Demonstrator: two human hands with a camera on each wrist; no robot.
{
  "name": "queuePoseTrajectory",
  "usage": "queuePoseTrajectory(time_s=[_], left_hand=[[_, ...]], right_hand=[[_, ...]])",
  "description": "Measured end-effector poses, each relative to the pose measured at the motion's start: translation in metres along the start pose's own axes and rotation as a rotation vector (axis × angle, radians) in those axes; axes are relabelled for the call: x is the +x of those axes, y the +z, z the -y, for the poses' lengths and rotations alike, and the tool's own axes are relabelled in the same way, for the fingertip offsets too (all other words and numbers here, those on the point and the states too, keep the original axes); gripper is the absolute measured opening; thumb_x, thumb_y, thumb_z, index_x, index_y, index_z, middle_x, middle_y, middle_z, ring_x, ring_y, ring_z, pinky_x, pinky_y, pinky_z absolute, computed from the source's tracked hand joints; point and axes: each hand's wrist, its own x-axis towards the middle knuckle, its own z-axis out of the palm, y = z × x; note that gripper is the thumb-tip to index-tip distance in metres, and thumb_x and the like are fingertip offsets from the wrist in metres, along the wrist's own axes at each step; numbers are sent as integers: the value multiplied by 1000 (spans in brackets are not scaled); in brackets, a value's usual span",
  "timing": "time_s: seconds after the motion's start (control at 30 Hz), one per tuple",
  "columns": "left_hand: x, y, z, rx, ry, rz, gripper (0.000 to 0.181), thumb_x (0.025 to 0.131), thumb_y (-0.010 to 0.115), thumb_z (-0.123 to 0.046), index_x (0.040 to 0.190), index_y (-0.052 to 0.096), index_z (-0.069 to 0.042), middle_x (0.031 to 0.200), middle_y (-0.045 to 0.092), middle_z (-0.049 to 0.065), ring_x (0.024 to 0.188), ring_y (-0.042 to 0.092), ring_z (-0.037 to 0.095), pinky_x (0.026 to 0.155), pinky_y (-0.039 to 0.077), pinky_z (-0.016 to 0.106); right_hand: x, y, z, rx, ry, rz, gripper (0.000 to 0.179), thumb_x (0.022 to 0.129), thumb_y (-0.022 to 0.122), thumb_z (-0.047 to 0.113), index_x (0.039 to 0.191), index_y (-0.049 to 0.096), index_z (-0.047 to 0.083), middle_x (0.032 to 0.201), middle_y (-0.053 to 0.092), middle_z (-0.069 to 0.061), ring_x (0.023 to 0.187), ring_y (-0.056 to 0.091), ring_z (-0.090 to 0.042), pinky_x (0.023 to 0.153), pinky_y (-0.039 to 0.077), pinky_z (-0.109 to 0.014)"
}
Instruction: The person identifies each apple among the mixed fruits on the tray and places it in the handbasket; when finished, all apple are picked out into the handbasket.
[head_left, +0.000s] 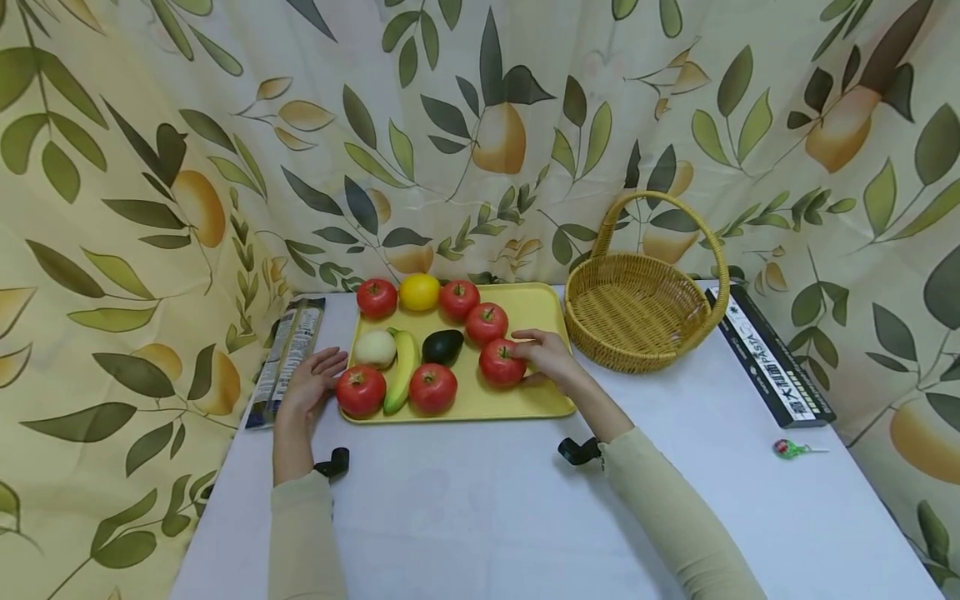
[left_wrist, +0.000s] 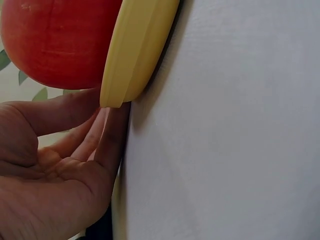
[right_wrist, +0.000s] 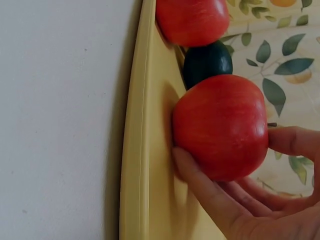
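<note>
On the yellow tray (head_left: pixel 525 404) lie several red apples, a banana (head_left: pixel 403 371), a dark green avocado (head_left: pixel 442 347), a yellow lemon-like fruit (head_left: pixel 419 292) and a pale round fruit (head_left: pixel 375 348). My right hand (head_left: pixel 547 358) grips one apple (right_wrist: pixel 220 127) at the tray's right part, thumb near the stem and fingers curled around its lower side. That apple sits close to the tray's surface. At the tray's left edge is my left hand (head_left: pixel 309 385), fingers fairly straight and their tips right at the rim, beside the front-left apple (left_wrist: pixel 60 42). The rim partly hides these fingertips in the left wrist view.
A wicker basket (head_left: pixel 637 354) with a tall handle stands right of the tray. Beyond it lie a long black box (head_left: pixel 772 358) marked PASTA and a wrapped lollipop (head_left: pixel 789 449). A dark printed packet (head_left: pixel 288 346) lies left, by a patterned curtain (head_left: pixel 480 208).
</note>
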Motion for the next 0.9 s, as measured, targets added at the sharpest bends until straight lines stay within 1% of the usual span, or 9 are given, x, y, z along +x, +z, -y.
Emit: queuePoseTrajectory(time_s=[0.13, 0.23, 0.47, 0.6, 0.73, 0.9], left_hand=[[-1, 0, -1, -15, -16, -6, 77, 93, 43, 23, 164, 27, -4, 165, 37, 20, 150, 39, 30, 84, 55, 18], [0, 1, -3, -21, -28, -12, 77, 93, 44, 22, 164, 29, -5, 165, 38, 19, 150, 41, 28, 85, 55, 18], [1, 2, -4, -29, -27, -24, 77, 92, 43, 23, 163, 30, -5, 164, 40, 19, 150, 41, 28, 85, 54, 16], [1, 3, -6, -22, -27, -19, 78, 91, 43, 24, 163, 30, -4, 164, 38, 20, 150, 40, 29, 84, 54, 16], [-1, 3, -9, -52, -37, -9, 81, 89, 44, 26, 163, 29, -3, 165, 36, 21, 150, 40, 30, 84, 55, 17], [-4, 3, -11, -89, -49, -7, 80, 90, 44, 26, 163, 28, -2, 165, 35, 21, 151, 39, 30, 83, 56, 18]], right_hand=[[1, 2, 1, 9, 6, -9, 61, 97, 67, 16, 153, 47, 1, 146, 53, -24, 124, 59, -33, 82, 61, -51], [3, 1, 2, 6, -2, -14, 61, 97, 66, 15, 153, 47, 0, 145, 52, -25, 121, 60, -33, 83, 61, -54], [1, -4, 8, -1, -20, -6, 60, 97, 67, 17, 152, 48, 0, 140, 55, -23, 113, 63, -32, 85, 59, -59], [-2, -7, 15, -32, -29, -14, 62, 97, 67, 19, 153, 46, 0, 139, 57, -25, 113, 64, -32, 84, 59, -60], [-5, -11, 23, -67, -33, -34, 62, 98, 67, 20, 153, 46, 1, 139, 58, -25, 115, 63, -32, 85, 59, -59], [-6, -16, 31, -86, -40, -41, 61, 97, 67, 20, 152, 47, 0, 142, 56, -25, 120, 61, -34, 82, 61, -55]])
